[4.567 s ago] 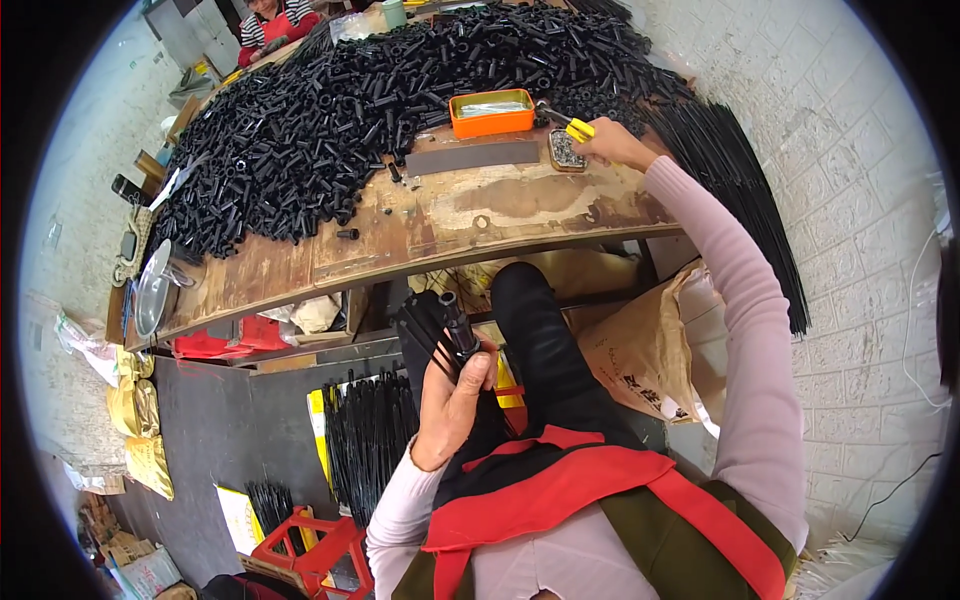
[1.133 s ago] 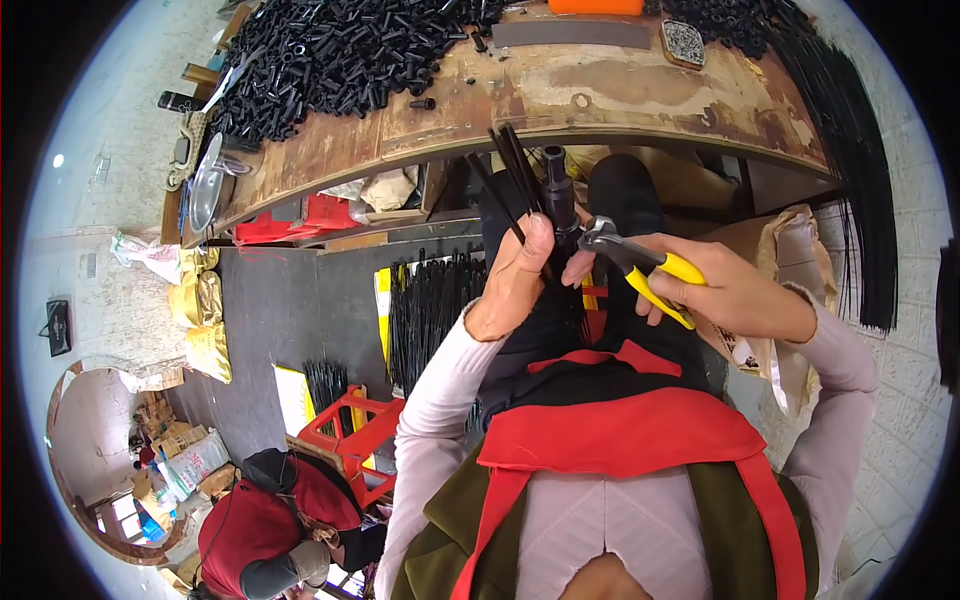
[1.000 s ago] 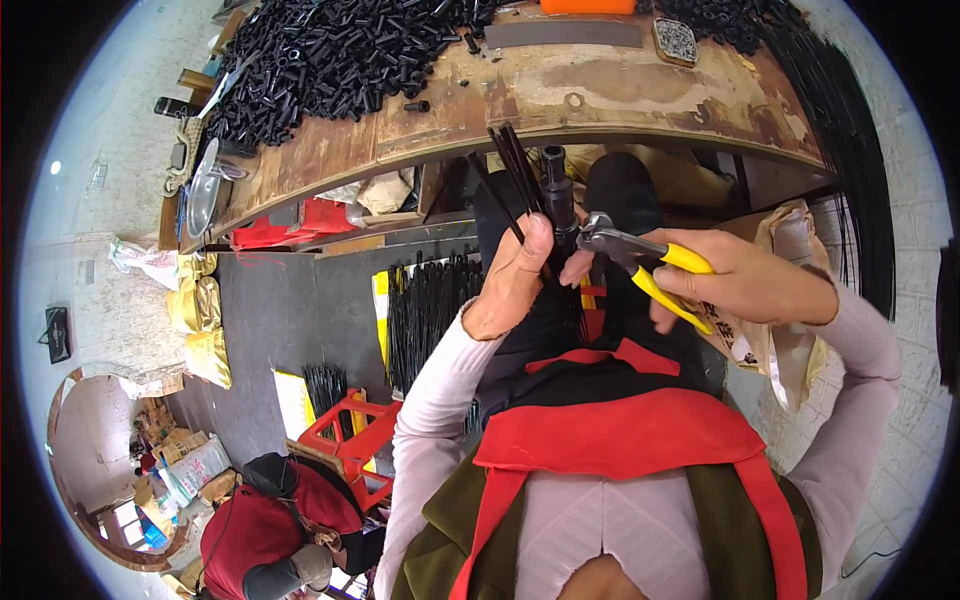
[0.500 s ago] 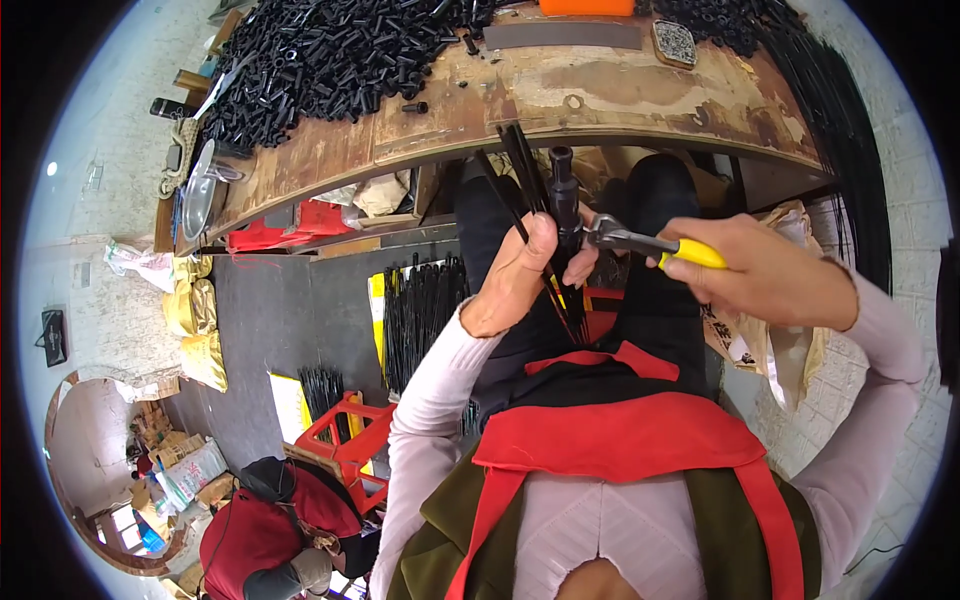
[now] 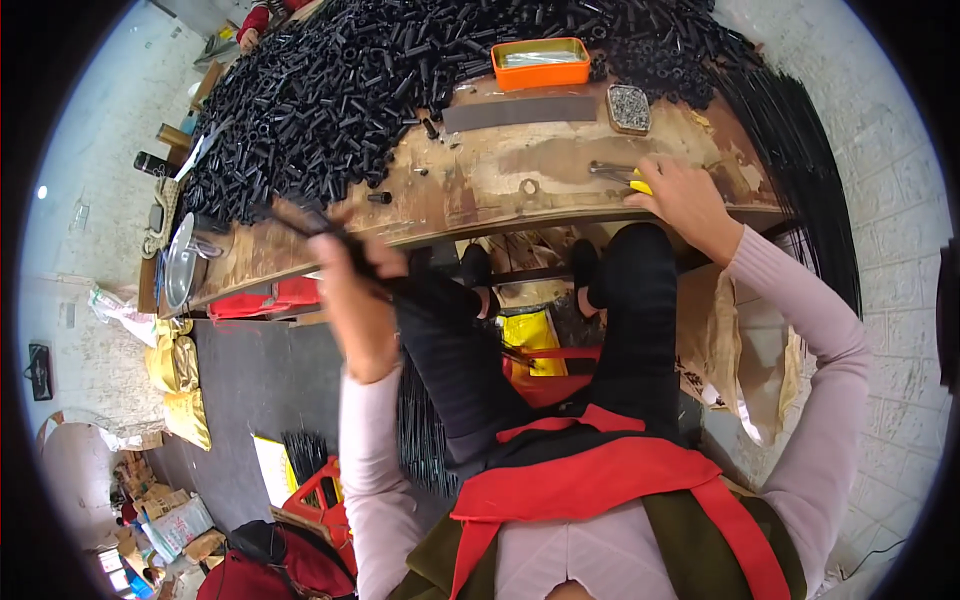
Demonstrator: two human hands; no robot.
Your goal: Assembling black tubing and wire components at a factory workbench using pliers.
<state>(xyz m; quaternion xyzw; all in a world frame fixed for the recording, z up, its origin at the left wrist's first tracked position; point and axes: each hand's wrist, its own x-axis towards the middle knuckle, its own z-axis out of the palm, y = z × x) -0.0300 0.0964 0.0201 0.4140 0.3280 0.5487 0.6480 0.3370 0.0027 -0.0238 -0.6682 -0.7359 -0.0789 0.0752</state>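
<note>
My left hand point(image 5: 355, 310), smeared by motion, is at the table's front edge on the left. Its fingers are wrapped around a bundle of thin black rods point(image 5: 347, 240); whether the black tube is still among them is too blurred to tell. Over the right part of the wooden table point(image 5: 450, 180), my right hand point(image 5: 688, 203) is closed on the yellow handles of a pair of pliers point(image 5: 612, 172). The metal jaws point left, close above or on the tabletop. A small ring point(image 5: 529, 187) lies left of the pliers.
Black tubular pieces point(image 5: 300, 120) are heaped at the back left. An orange box point(image 5: 541, 84), a grey strip point(image 5: 520, 113) and a dish of small metal bits point(image 5: 628, 108) stand behind the pliers. Long black rods point(image 5: 810, 170) hang off the right side. Another person's hand point(image 5: 250, 38) shows far left.
My left hand has swung left and forward from above my lap with the black rods. My right hand has brought the pliers away from them to the table. The view has shifted forward.
</note>
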